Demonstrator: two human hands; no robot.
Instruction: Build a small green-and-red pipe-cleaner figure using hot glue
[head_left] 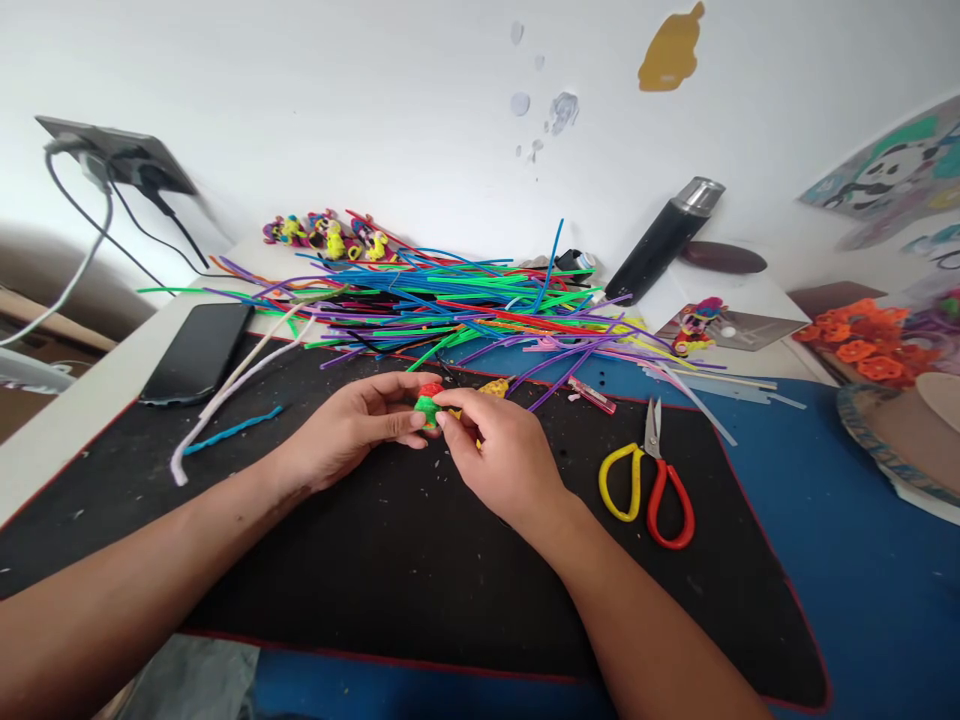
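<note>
Between my two hands, above the black mat (390,570), is a small red and green pipe-cleaner figure (427,405). My left hand (375,415) pinches it from the left with thumb and fingers. From the right, my right hand (502,440) presses thumb and forefinger against its green part; the other fingers curl under. A yellow patterned piece (493,387) shows just behind my right hand, partly covered by it. Scissors (652,475) with one yellow and one red handle lie partly spread to the right. A twisted blue pipe cleaner (234,430) rests left of my hands.
Many coloured pipe cleaners (450,300) are heaped behind the mat. A phone (199,352) lies at the left, a black flask (664,240) leans at the back right. Several small finished figures (326,235) sit by the wall. Orange flowers (859,340) and a round basket (870,440) are far right.
</note>
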